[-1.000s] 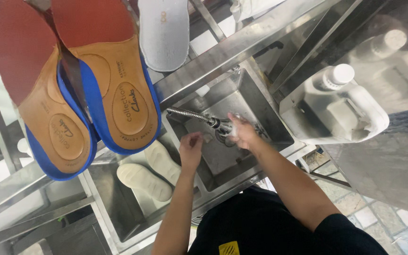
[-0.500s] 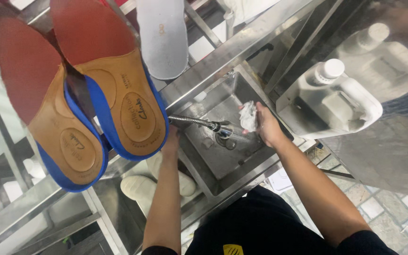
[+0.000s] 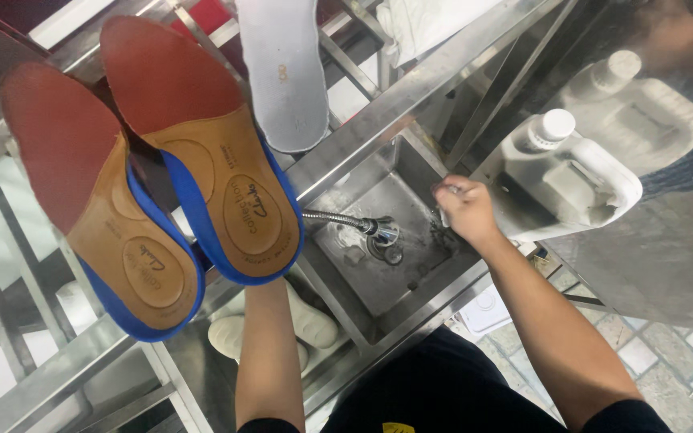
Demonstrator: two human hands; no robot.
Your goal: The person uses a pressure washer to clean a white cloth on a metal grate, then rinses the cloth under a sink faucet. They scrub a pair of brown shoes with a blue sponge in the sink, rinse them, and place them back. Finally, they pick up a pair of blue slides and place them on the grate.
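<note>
My right hand (image 3: 467, 212) is closed around a small white wad at the right rim of a steel sink (image 3: 378, 301), right beside a white plastic jug (image 3: 579, 180). A flexible metal spray hose with its head (image 3: 378, 231) lies over the sink's drain, left of that hand. My left forearm (image 3: 269, 353) reaches up under two blue-edged tan and red insoles (image 3: 226, 184) (image 3: 98, 216) that hang close to the camera. The left hand itself is hidden behind them.
A white insole (image 3: 282, 72) hangs above the sink on a steel rack (image 3: 411, 84). A pair of white shoes (image 3: 314, 325) lies in the basin left of the sink. Tiled floor (image 3: 683, 361) shows at the lower right.
My right hand left the spray head and moved right to the sink's rim by the jug, holding the white wad. My left hand slid up out of sight behind the insoles.
</note>
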